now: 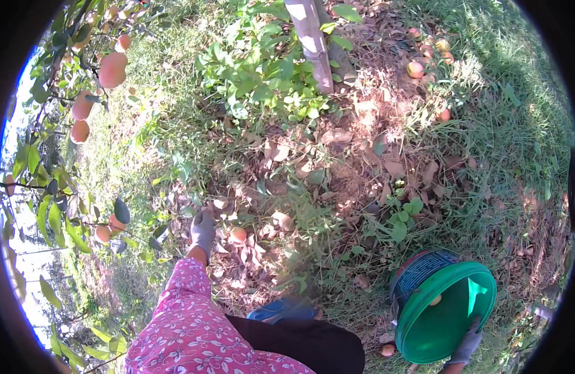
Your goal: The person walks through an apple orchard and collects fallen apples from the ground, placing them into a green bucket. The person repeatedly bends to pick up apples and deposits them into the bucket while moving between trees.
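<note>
My left hand [203, 232], in a grey glove, reaches down to the leaf-strewn ground at the end of a pink flowered sleeve [191, 280]. Its fingertips point away from me, and their grip does not show clearly. Close to its right lies a reddish apple [237, 235]. A pale rounded thing [221, 202] is just beyond the fingers, too unclear to name. At the lower right, my gloved right hand [467, 346] grips the rim of a green bucket [446, 336]. The bucket is tilted, its mouth facing me, and a small yellowish fruit [436, 300] shows inside.
A tree trunk [312, 47] rises at the top, with several fallen apples [415, 68] to its right. Fruit-laden branches [82, 106] hang at the left. A blue shoe [278, 310] shows beside my dark trousers [300, 343]. Another apple [388, 350] lies left of the bucket.
</note>
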`<state>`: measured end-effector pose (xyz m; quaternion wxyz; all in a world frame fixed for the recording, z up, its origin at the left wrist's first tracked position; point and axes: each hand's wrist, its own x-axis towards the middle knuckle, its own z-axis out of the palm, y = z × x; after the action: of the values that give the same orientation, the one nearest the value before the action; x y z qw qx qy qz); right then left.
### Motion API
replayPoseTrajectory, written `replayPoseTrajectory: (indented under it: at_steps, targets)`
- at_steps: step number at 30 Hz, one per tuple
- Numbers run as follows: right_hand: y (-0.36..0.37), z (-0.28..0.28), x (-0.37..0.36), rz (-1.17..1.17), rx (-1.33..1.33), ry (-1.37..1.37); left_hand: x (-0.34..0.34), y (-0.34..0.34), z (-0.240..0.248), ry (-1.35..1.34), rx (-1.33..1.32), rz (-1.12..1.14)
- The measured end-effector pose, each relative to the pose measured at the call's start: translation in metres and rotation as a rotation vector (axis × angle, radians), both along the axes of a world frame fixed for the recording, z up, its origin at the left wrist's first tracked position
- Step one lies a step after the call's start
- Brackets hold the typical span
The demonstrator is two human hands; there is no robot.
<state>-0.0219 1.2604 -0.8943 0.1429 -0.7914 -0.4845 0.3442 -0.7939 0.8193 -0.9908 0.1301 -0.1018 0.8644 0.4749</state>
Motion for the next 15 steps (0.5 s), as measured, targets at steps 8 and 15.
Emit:
replayPoseTrajectory:
  at_steps: [8,15]
  targets:
    - [0.006,0.008,0.010,0.011,-0.045,-0.050,0.090,0.070,0.036,-0.044,-0.574,-0.609]
    - [0.003,0.017,-0.013,0.024,-0.018,-0.066,0.091,0.072,0.028,-0.147,0.009,-0.556]
